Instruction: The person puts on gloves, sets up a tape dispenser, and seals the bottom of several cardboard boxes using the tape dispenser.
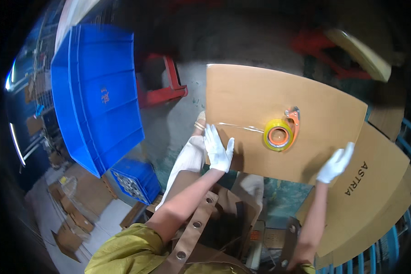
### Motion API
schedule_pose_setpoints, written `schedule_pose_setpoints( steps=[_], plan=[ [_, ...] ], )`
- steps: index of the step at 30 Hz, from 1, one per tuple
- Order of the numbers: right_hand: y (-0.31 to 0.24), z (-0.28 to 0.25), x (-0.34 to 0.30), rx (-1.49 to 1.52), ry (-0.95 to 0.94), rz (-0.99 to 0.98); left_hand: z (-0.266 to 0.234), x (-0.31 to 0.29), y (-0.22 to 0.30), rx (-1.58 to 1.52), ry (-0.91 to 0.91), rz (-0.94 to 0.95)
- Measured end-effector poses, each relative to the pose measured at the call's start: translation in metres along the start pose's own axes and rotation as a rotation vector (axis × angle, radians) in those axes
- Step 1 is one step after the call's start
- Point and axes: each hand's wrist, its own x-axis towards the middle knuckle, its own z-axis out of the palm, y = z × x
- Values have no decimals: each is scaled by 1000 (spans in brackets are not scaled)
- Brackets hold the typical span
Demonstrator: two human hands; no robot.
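Observation:
A brown cardboard box (255, 93) sits in front of me, its top facing up. Clear tape (237, 127) runs along the top from the left edge toward a tape dispenser (295, 119) with an orange handle, which lies on the box. The dispenser carries a roll of yellow tape (269, 142). My left hand (218, 148), in a white glove, is at the box's left edge near the tape end, fingers stretched and thumb apart. Also white-gloved, my right hand (336, 163) is by the right edge, fingers extended; contact with the box is unclear. Neither hand holds anything.
A large blue plastic crate (102, 96) stands at left, with a smaller blue crate (139, 180) below it. Red stool-like frames (171, 75) stand beyond. Flat cardboard sheets (374, 182) lean at right beside blue bars (392, 242). Cardboard scraps (71, 237) lie lower left.

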Motion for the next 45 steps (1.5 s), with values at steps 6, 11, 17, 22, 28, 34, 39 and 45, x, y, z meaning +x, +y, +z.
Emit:
schedule_pose_setpoints(
  steps=[6, 11, 17, 22, 28, 34, 39, 45],
  plan=[
    [-235, 100, -60, 47, -1022, -857, 53, 49, -35, -127, -70, -327],
    [-278, 255, -89, 85, -1156, -1257, 59, 87, -91, -609, -333, -561],
    [-354, 338, -61, -510, -1419, -1421, 15, 113, -99, -467, -551, -605],
    [-369, 373, -67, -733, -1402, -1250, 39, 106, -115, -560, -534, -528],
    [-398, 324, -61, -227, -1209, -1131, 30, 107, -128, -575, -585, -625],
    [-366, 346, -18, -478, -952, -496, 7, 122, -106, -489, -611, -602],
    [-387, 355, -42, -887, -1183, -986, 7, 113, -115, -342, -539, -542],
    [-328, 308, -142, -1021, -1460, -1236, 8, 8, -108, -417, 71, -839]
  ],
)
